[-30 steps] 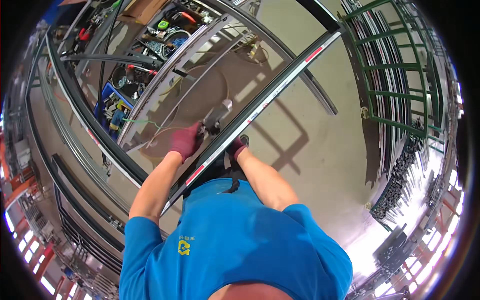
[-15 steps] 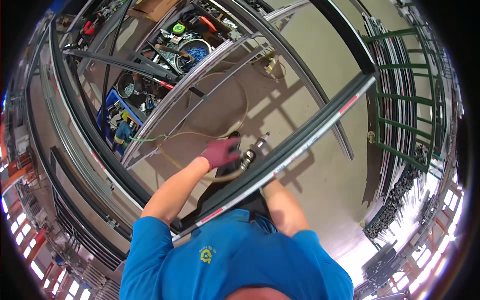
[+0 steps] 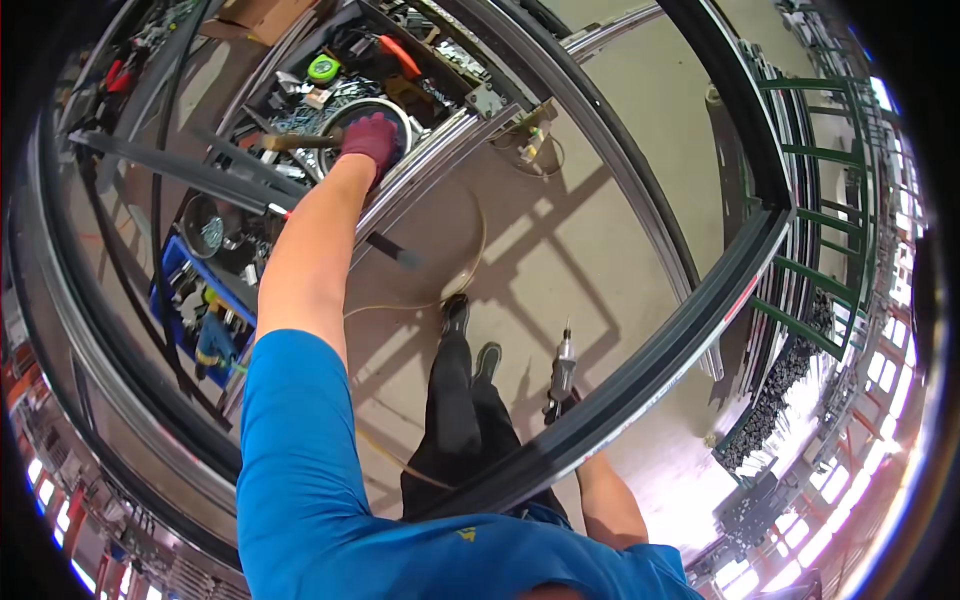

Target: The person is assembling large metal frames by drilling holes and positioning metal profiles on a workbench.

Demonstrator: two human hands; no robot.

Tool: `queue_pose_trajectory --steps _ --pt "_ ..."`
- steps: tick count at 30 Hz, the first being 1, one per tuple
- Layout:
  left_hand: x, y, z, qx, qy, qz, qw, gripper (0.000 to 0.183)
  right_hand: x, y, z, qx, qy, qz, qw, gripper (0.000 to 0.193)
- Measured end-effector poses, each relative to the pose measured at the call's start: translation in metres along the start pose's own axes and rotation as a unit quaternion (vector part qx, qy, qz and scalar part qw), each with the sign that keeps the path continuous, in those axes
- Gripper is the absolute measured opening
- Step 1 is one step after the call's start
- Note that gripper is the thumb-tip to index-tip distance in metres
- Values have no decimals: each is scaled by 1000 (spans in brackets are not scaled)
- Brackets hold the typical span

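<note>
My left hand (image 3: 370,140), in a maroon glove, reaches down into a round bowl (image 3: 405,122) at the far left. Its fingertips are hidden, so I cannot make out whether they hold anything. Beside the bowl lies a hammer (image 3: 300,142) with a wooden handle. A power screwdriver (image 3: 563,372), its thin bit directed away from me, is gripped in my right hand (image 3: 570,402). That hand is largely covered by the dark metal frame's near bar (image 3: 640,385), which crosses in front of my body.
Around the bowl, a tray holds loose metal parts, a green tape measure (image 3: 323,68) and red-handled pliers (image 3: 400,56). A blue crate (image 3: 205,265) sits nearer. Frame bars (image 3: 600,120) span the work area. A green rack (image 3: 815,218) with long profiles stands right; a hose (image 3: 480,240) lies on the floor.
My left hand has moved from near the power screwdriver, far and left, into the bowl. The screwdriver has shifted right and nearer, its bit now pointing away. The view has shifted.
</note>
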State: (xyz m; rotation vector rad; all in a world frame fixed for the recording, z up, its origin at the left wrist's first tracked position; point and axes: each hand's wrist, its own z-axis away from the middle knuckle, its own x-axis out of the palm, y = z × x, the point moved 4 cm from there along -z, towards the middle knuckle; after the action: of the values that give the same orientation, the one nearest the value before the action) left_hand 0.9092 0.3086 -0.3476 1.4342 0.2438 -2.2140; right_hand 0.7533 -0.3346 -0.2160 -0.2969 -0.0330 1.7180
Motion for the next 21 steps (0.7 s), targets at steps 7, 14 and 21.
queue_pose_trajectory --steps 7,14,21 --pt "20 6 -44 5 33 -87 996 28 -33 53 -3 -6 -12 -35 999 32" --pt "26 -10 -38 24 -11 -97 995 28 -69 93 -29 -13 -134 -39 990 43" --pt "-27 -8 9 -45 77 -30 996 25 -59 81 -22 5 -34 -67 997 24"
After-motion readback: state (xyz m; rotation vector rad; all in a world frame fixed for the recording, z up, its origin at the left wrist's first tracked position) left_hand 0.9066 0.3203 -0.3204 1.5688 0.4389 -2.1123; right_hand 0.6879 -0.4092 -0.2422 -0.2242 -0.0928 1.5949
